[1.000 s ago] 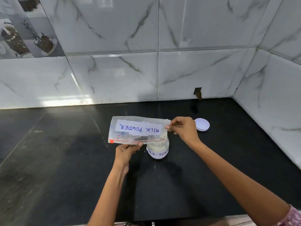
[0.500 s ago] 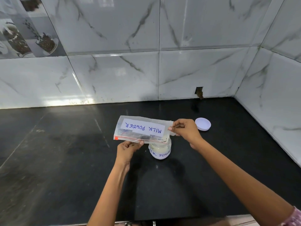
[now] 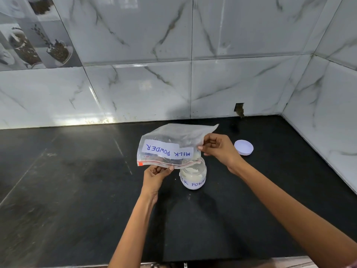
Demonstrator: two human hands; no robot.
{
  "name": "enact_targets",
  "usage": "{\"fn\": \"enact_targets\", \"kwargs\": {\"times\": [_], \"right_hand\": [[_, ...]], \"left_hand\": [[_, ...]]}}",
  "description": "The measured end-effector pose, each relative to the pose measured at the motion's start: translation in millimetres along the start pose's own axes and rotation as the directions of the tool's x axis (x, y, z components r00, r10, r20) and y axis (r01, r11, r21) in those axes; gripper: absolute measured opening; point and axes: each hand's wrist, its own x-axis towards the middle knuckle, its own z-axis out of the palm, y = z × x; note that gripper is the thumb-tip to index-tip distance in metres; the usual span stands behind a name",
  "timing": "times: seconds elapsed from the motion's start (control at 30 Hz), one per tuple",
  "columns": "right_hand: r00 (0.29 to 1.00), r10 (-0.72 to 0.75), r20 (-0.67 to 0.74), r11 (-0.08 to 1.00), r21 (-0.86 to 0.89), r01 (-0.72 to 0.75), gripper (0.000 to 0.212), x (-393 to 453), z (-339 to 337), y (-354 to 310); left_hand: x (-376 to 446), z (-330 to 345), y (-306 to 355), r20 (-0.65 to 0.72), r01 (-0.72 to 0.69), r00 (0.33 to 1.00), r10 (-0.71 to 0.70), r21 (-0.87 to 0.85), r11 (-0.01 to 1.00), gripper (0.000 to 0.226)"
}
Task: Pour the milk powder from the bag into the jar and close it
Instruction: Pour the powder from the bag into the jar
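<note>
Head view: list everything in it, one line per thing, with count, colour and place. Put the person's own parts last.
bag: one, clear plastic with a white "MILK POWDER" label and a red zip strip, held upside down over the jar, its zip edge at the jar mouth.
jar: one, clear with pale powder inside and a white label, open, standing on the counter mid-frame.
lid: one, white, lying on the counter to the right of the jar, apart from it.
counter: one, black stone, across the lower frame.
wall tiles: white marble pattern, behind and to the right.
left hand: one, pinches the bag's zip edge.
right hand: one, pinches the bag's right edge.
</note>
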Motion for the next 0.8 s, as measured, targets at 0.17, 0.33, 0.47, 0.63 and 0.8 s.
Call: {"fn": "enact_targets", "kwargs": {"times": [0.17,0.33,0.47,0.63,0.8], "right_hand": [[0.991,-0.088,-0.102,0.985,-0.158,0.071,0.012,1,-6,3],[0.989,-0.101,-0.111,0.965,-0.252,0.071,0.013,0,-10,5],[0.985,-0.108,-0.137,0.968,-0.239,0.073,0.015,-1,-17,4],[0.986,-0.116,-0.123,0.952,-0.295,0.075,0.014,-4,-12,6],[0.978,-0.084,-0.192,0.964,-0.264,0.031,0.019,-3,-15,8]], "left_hand": [[1,1,-1,0.004,-0.018,1.000,0.018,0.012,1.000,0.031],[2,2,-1,0.017,-0.032,0.999,0.031,0.056,0.998,0.029],[2,2,-1,0.029,-0.049,0.999,0.047,0.083,0.995,0.028],[3,3,2,0.035,-0.060,0.998,0.058,0.067,0.996,0.028],[4,1,0,0.035,-0.066,0.997,0.064,0.077,0.995,0.029]]}}
